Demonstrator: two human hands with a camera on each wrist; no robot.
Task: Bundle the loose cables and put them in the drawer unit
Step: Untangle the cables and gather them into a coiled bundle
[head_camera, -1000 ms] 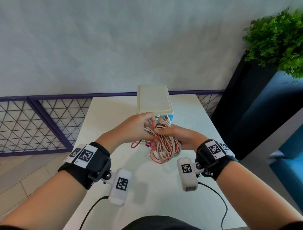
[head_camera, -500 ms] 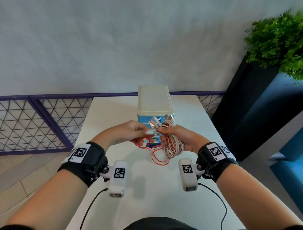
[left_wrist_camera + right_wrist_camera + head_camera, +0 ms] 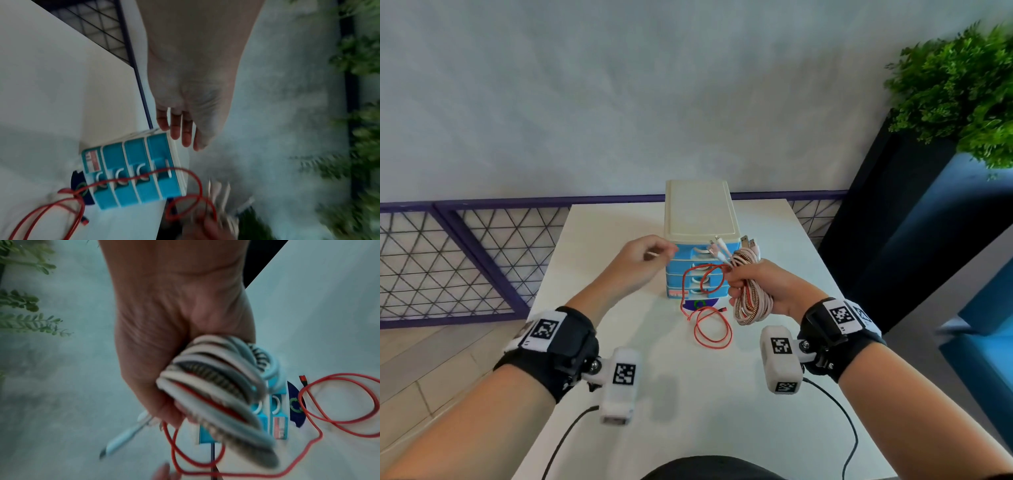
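Note:
My right hand [image 3: 743,291] grips a coil of white and braided cables [image 3: 751,298], raised in front of the drawer unit [image 3: 700,212]. Several plug ends [image 3: 717,248] stick up out of the fist. A red cable [image 3: 714,334] trails from that grip and lies in loose loops on the table [image 3: 688,411]. In the right wrist view the cable coil [image 3: 216,386] fills my right hand [image 3: 180,402]. My left hand [image 3: 664,251] hovers empty by the top blue drawer, its fingers [image 3: 180,136] relaxed beside the drawer unit [image 3: 131,162]. All drawers look closed.
A dark blue disc with a green ring [image 3: 700,305] lies at the foot of the drawer unit. A purple mesh railing [image 3: 465,246] runs behind the table. A dark planter [image 3: 876,222] with a green plant [image 3: 962,85] stands at the right.
My left hand has let go of the cable ends and moved left and up toward the top drawer. The right hand shifted right with the coil, and the red cable dropped into loops on the table.

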